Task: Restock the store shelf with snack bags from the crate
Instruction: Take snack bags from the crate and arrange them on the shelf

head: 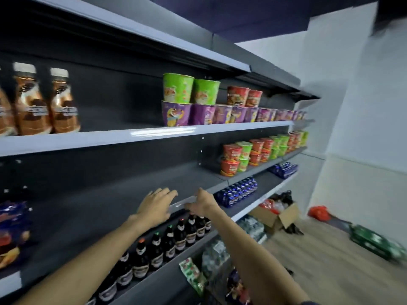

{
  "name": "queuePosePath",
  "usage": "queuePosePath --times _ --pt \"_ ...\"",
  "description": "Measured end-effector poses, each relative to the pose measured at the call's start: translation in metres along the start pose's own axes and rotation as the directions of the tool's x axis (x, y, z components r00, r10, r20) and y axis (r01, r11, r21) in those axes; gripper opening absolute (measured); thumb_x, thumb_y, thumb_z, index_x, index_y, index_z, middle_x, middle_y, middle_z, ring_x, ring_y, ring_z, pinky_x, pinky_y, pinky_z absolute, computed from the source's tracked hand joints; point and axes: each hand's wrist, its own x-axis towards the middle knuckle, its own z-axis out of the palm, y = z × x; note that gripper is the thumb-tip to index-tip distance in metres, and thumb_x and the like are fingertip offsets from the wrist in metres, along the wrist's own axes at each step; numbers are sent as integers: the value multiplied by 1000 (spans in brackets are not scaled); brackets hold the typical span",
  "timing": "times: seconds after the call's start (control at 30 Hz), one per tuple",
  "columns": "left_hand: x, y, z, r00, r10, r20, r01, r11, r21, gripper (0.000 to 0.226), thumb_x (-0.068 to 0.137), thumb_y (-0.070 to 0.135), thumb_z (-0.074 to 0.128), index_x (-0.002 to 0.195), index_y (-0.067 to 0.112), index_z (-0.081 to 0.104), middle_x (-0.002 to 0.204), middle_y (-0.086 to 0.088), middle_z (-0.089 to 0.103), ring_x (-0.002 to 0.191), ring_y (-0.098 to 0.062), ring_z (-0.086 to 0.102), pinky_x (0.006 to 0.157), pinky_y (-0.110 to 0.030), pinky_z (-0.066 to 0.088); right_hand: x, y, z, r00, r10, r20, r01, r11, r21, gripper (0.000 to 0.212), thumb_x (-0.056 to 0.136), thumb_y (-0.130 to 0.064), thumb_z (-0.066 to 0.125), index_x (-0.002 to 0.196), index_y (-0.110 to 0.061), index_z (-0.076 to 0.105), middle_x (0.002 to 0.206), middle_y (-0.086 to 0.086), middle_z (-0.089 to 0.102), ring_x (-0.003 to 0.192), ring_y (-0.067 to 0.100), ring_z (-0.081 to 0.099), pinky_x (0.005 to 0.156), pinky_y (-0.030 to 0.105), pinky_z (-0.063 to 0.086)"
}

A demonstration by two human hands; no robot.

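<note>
The dark middle shelf is bare in the stretch in front of me. My left hand lies on its front edge with the fingers spread forward over the board. My right hand is just to the right, fingers curled over the shelf's pale front strip. Neither hand holds a bag. Blue and orange snack bags stand on the same shelf at the far left, blurred. Low down between my forearms, several colourful packets lie in what may be the crate, partly hidden by my right arm.
Brown bottles line the shelf below my hands and blue cans sit to the right. Cup noodles fill the upper shelves. An open cardboard box, a red bag and a green pack lie on the wooden floor.
</note>
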Motion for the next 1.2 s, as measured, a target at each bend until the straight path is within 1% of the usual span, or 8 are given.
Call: queuePosePath --times 0.17,0.37,0.5,0.6,0.7,0.77,1.03,1.2 --pt "55 99 25 993 121 -13 -122 990 -67 53 81 26 66 130 26 45 119 3 53 117 -21 49 94 -33 40 -9 97 -59 985 120 -124 -118 993 22 41 79 -45 70 99 -12 56 94 5 62 90 26 60 68 32 44" --pt "106 207 50 963 268 21 -264 960 -96 52 82 25 70 129 23 46 120 2 54 116 -21 51 93 -33 40 -43 201 -113 945 251 -210 -238 968 83 54 79 -40 74 121 -14 54 118 5 64 104 25 61 84 35 54" --pt "131 263 70 930 364 51 -355 925 -139 52 84 27 69 130 25 44 120 2 52 117 -20 49 94 -32 38 -60 261 -135 906 348 -241 -332 937 107 56 82 -38 74 124 -9 52 119 7 63 97 22 59 74 27 44" --pt "147 294 89 906 420 57 -407 899 -164 53 85 26 67 132 23 44 121 1 53 117 -21 49 95 -33 40 -66 297 -139 879 396 -267 -375 918 127 57 79 -41 75 123 -12 54 122 8 65 102 24 61 81 28 49" --pt "164 316 112 888 455 68 -436 880 -189 52 83 24 67 130 22 45 119 0 55 115 -22 51 95 -33 42 -65 324 -136 857 451 -249 -426 892 149 56 83 -35 75 129 -12 52 128 8 63 114 26 60 83 25 44" --pt "176 325 127 876 477 76 -454 866 -209 54 82 24 68 131 21 45 121 -1 55 117 -22 51 96 -33 42 -57 339 -135 847 472 -245 -451 882 139 55 84 -34 73 130 -12 51 129 9 62 115 28 59 86 29 45" --pt "262 326 180 861 500 97 -460 845 -274 48 82 22 68 126 19 48 120 -3 57 113 -24 53 95 -36 45 21 375 -139 815 527 -241 -502 850 163 54 83 -38 73 125 -11 51 127 12 62 111 29 60 90 38 52" --pt "311 324 209 853 511 107 -462 835 -299 47 82 22 69 124 18 49 113 -3 58 107 -24 55 94 -39 47 70 393 -143 810 528 -257 -502 850 162 48 84 -36 70 121 -11 52 120 13 64 103 29 62 87 42 55"
